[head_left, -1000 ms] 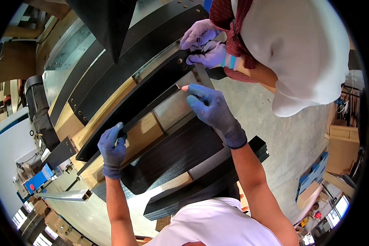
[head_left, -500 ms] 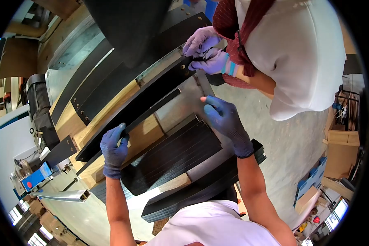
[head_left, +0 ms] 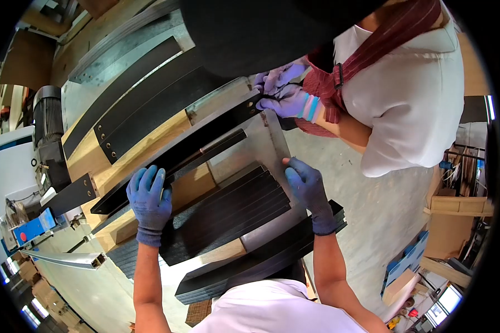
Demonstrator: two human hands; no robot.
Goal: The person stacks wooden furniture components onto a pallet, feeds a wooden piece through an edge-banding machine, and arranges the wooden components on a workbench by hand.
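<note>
My left hand (head_left: 149, 198), in a blue-grey glove, closes over the lower-left part of a long, slightly curved black board (head_left: 175, 152), its fingers across the top edge. A co-worker's purple-gloved hands (head_left: 283, 94) are at the far end of the same board, by its holes. My right hand (head_left: 306, 187), gloved with one bare fingertip showing, is loosely open at the right edge of the metal tabletop (head_left: 272, 133) and holds nothing visible. A narrow black strip (head_left: 225, 143) lies beside the board, nearer to me.
Stacked black boards (head_left: 228, 213) lie on the table, with another curved stack (head_left: 255, 258) closest to my body. Wider black boards with holes (head_left: 144, 105) rest on pale wood (head_left: 114, 186) farther away. A motor (head_left: 48, 116) stands left; a co-worker's dark cap (head_left: 261, 33) blocks part of the top.
My left hand has spread its fingers further over the board's edge. My right hand has come lower, toward the tabletop edge. The co-worker's head has moved right, and the view has shifted slightly.
</note>
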